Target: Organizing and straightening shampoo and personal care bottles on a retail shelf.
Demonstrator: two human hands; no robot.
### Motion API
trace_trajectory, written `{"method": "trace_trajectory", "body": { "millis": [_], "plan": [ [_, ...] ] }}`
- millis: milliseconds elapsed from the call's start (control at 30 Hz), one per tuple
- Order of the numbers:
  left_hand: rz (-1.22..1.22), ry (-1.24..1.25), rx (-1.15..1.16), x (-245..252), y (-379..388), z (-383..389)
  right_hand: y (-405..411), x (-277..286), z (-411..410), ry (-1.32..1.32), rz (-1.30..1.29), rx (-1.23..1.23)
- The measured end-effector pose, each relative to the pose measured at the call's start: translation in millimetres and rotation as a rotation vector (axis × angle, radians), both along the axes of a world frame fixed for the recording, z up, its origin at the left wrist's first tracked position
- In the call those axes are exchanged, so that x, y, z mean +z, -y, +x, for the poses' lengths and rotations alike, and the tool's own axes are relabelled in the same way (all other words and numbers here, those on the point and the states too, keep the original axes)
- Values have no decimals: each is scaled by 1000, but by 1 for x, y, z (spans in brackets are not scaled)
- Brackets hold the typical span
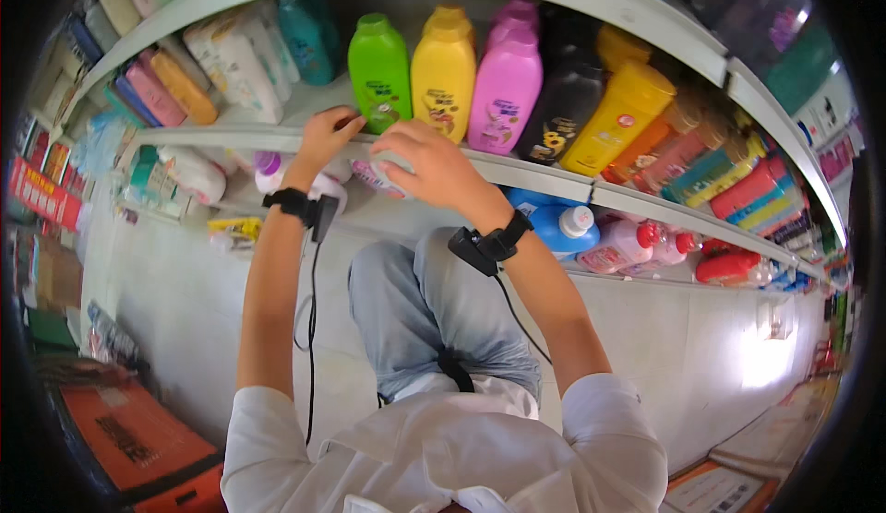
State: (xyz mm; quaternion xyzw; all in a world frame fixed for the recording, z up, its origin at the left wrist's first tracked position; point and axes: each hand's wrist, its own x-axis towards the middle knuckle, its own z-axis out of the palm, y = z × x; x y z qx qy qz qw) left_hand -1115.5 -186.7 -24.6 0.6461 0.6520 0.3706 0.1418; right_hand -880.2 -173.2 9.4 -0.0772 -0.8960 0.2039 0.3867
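My left hand [327, 138] is at the front edge of the middle shelf [235, 138], its fingertips beside the lower left of a green bottle [379, 73]. Whether they touch the bottle I cannot tell. In my right hand [443, 167], thumb and fingers curve around a whitish rounded object [393, 162], largely hidden by the hand. Just under it shows a pink and purple printed package [374, 179]; whether the two are joined is unclear. Upright behind my right hand stand a yellow bottle [443, 73] and a pink-purple bottle [505, 91].
Rightward on the shelf follow a black bottle [564, 108], a leaning yellow bottle [619, 118] and several more. Below stand a blue jug [554, 226] and pink bottles [616, 246]. An orange box [131, 437] sits lower left. Cables [311, 347] hang from both wrist straps.
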Motion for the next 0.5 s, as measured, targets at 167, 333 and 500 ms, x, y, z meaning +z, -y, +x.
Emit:
{"method": "trace_trajectory", "body": {
  "millis": [167,333,500],
  "plan": [
    [110,104,-114,0,6,1,-8,-20,-21,24,-218,79],
    [-31,213,-143,5,12,-9,3,-17,-38,60,-274,145],
    [171,101,-188,-8,18,-14,20,10,-64,4,-278,157]
  ]
}}
